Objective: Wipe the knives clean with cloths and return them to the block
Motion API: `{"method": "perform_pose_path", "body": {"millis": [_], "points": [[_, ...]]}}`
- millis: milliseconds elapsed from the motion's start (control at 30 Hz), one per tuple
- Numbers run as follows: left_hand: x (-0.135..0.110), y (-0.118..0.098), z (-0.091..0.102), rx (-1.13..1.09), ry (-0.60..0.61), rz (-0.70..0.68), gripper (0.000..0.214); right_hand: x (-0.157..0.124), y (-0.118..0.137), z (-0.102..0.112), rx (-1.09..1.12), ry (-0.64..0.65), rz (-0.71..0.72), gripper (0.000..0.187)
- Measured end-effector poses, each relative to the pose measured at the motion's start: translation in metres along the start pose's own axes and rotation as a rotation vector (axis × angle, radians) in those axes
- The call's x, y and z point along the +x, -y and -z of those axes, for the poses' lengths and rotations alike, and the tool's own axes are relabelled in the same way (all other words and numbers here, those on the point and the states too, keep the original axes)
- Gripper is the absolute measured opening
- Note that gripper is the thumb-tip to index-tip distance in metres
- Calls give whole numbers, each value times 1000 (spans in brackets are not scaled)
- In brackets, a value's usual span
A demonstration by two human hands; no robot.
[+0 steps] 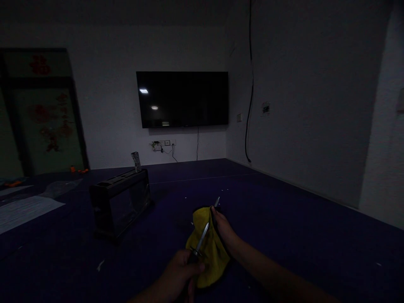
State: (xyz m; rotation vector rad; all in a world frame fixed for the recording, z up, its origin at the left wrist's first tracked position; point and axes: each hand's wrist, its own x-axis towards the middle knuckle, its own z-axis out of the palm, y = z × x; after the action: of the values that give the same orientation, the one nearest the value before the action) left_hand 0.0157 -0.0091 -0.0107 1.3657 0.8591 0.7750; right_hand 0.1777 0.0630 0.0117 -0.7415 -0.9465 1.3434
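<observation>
My left hand (179,273) is closed round the dark handle of a knife (202,237), whose narrow metal blade with a small guard points up and to the right. The blade lies in front of a yellow cloth (213,261), which hangs from my right hand (224,227). The fingers of that hand are closed on the cloth's upper edge. Just beyond them a pointed metal tip (217,202) sticks out; what it belongs to is hidden by the hand and cloth.
On the dark blue surface (284,235) to the left stands a black frame-like holder (118,181) with a patterned handle (136,161) upright in its top. White sheets (28,210) lie farther left. A television (183,101) hangs on the far wall, and a cable (251,92) hangs on the right.
</observation>
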Motion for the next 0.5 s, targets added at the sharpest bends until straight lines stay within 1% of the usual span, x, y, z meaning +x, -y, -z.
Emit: {"method": "perform_pose_path", "body": {"millis": [100,200,333,400,500], "points": [[0,0,0,-8,3,37,43,1,-2,1,-1,-11,10,47],[1,-1,0,7,24,36,40,1,-2,1,-10,-17,11,47],[4,0,0,18,-4,-14,43,1,-1,1,-15,-8,24,47],[4,0,0,5,-10,-12,46,0,-1,1,-17,0,26,46],[3,1,1,8,19,8,47,0,0,0,-23,13,14,47]]}}
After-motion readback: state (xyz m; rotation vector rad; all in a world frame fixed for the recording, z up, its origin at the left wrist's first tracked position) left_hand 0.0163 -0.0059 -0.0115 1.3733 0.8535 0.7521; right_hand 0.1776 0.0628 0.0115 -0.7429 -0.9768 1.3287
